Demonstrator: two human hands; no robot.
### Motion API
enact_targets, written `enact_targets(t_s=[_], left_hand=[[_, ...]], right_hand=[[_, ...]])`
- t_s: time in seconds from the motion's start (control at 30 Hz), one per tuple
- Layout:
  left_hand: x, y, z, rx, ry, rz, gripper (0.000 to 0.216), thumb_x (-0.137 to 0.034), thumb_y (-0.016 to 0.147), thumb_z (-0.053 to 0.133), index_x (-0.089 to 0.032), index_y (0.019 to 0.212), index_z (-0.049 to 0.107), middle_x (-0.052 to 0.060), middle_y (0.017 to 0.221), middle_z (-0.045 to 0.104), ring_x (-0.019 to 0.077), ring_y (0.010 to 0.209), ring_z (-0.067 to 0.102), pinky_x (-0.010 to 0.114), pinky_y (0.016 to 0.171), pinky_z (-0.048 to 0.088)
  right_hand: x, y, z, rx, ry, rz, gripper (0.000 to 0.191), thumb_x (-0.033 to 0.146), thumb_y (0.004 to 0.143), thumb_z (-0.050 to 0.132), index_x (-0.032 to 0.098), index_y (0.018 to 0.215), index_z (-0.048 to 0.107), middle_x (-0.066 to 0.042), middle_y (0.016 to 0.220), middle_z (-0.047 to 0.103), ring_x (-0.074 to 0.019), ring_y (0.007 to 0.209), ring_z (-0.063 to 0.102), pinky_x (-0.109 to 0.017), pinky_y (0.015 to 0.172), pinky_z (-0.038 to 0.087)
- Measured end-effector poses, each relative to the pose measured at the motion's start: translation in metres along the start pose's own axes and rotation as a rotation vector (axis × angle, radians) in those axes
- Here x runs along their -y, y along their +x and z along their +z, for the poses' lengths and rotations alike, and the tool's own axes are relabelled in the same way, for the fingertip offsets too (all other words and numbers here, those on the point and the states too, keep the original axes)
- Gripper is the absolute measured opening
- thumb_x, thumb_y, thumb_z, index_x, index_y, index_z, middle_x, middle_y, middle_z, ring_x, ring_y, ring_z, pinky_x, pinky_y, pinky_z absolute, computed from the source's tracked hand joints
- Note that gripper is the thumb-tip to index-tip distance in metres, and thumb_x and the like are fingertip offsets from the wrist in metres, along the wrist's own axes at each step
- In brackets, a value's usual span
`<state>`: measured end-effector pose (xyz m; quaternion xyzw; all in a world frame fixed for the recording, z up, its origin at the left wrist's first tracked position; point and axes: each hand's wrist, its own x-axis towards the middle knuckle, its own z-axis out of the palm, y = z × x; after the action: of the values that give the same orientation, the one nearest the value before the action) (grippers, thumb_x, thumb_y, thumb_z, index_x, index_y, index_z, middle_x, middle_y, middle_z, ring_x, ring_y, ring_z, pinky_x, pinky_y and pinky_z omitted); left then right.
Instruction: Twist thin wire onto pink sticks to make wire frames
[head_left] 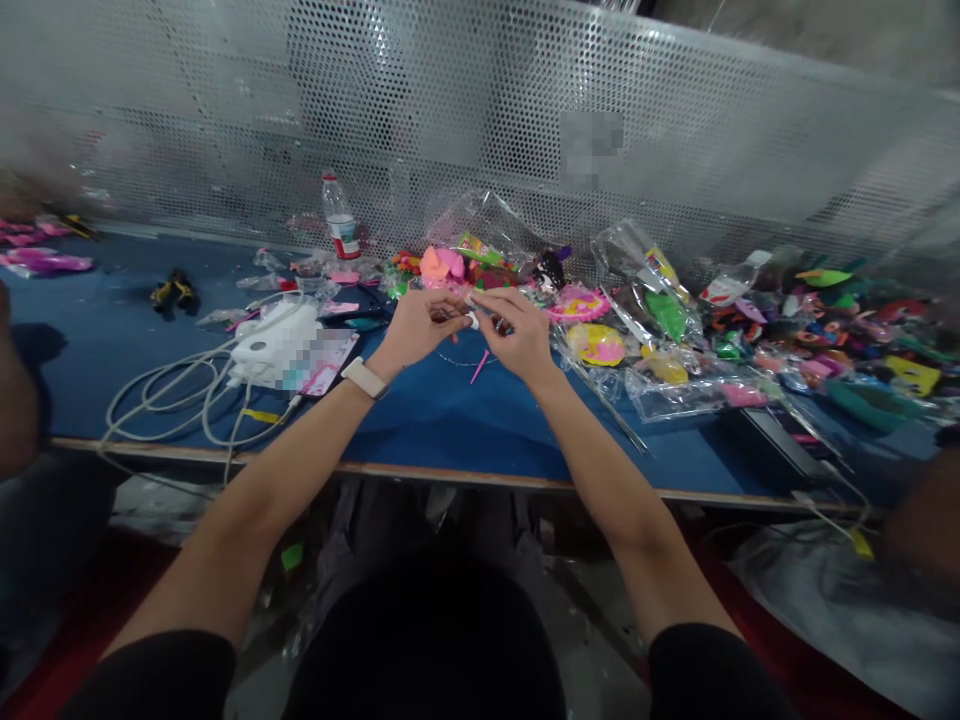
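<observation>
My left hand (427,325) and my right hand (517,330) meet over the middle of the blue table. Between their fingertips is a small white piece (473,318), partly hidden by the fingers, too small to name. Both hands are closed on it in a pinch. Just below them a thin pink stick (480,367) shows near a fine clear thread or wire loop. Behind the fingers lie pink and orange foam-like shapes (441,266). To the right of my right hand is a yellow oval piece (596,344) with pink on it.
A white power adapter (276,342) with looped cables lies left. A bottle with a red cap (341,218) stands by the perforated metal panel (480,110). Clear bags (645,285) and a colourful heap (795,330) spread right, beside a black box (772,445). People's arms show at both edges.
</observation>
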<state>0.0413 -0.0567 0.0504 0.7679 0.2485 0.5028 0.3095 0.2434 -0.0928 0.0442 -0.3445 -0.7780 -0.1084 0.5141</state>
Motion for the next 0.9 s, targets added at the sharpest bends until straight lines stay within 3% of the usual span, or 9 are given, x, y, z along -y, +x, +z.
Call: enact_targets(t_s=[0.07,0.17,0.37,0.5,0.73,0.9], left_hand=[[-0.001,0.0,0.0,-0.009,0.02,0.025,0.024,-0.037,0.087,0.083,-0.016,0.096,0.077,0.004,0.078,0.077,0.0144,0.06,0.071,0.027,0.062,0.059],[-0.001,-0.001,0.001,-0.023,0.061,0.045,0.021,-0.036,0.089,0.081,-0.016,0.097,0.077,0.005,0.083,0.078,0.0138,0.06,0.071,0.026,0.061,0.059],[-0.003,-0.003,0.002,-0.071,0.123,0.102,0.021,-0.037,0.094,0.077,-0.018,0.103,0.079,0.004,0.085,0.08,0.0135,0.061,0.071,0.025,0.063,0.059],[-0.009,-0.006,0.0,-0.091,0.251,0.153,0.02,-0.037,0.095,0.077,-0.019,0.104,0.081,0.004,0.085,0.081,0.0155,0.068,0.074,0.027,0.07,0.06],[-0.014,-0.007,-0.002,-0.091,0.354,0.196,0.016,-0.034,0.096,0.077,-0.019,0.1,0.082,0.004,0.084,0.081,0.0164,0.073,0.075,0.027,0.075,0.059],[-0.013,-0.006,-0.003,-0.093,0.336,0.193,0.015,-0.033,0.095,0.078,-0.02,0.102,0.082,0.003,0.082,0.081,0.0172,0.073,0.075,0.028,0.073,0.059]], right_hand=[[-0.002,0.0,0.001,0.006,-0.008,-0.012,0.027,0.027,0.107,0.059,0.03,0.127,0.077,-0.008,0.121,0.077,-0.0247,0.111,0.074,-0.044,0.098,0.064],[-0.002,0.002,0.001,0.023,0.013,-0.009,0.03,0.027,0.109,0.056,0.031,0.13,0.076,-0.008,0.123,0.077,-0.0254,0.116,0.073,-0.047,0.104,0.062],[0.004,0.005,0.002,0.021,0.09,0.028,0.029,0.038,0.111,0.052,0.028,0.123,0.076,-0.009,0.119,0.075,-0.0238,0.105,0.072,-0.042,0.087,0.063],[0.004,0.004,0.003,0.09,0.13,0.107,0.037,0.051,0.112,0.047,0.025,0.115,0.074,-0.009,0.112,0.075,-0.0229,0.096,0.072,-0.039,0.08,0.059],[0.002,0.003,0.003,0.161,0.16,0.208,0.05,0.065,0.11,0.042,0.024,0.107,0.07,-0.008,0.098,0.075,-0.0234,0.088,0.069,-0.041,0.083,0.054],[0.005,0.004,0.002,0.133,0.263,0.253,0.044,0.065,0.107,0.05,0.026,0.122,0.065,-0.005,0.098,0.074,-0.023,0.088,0.068,-0.042,0.085,0.056]])
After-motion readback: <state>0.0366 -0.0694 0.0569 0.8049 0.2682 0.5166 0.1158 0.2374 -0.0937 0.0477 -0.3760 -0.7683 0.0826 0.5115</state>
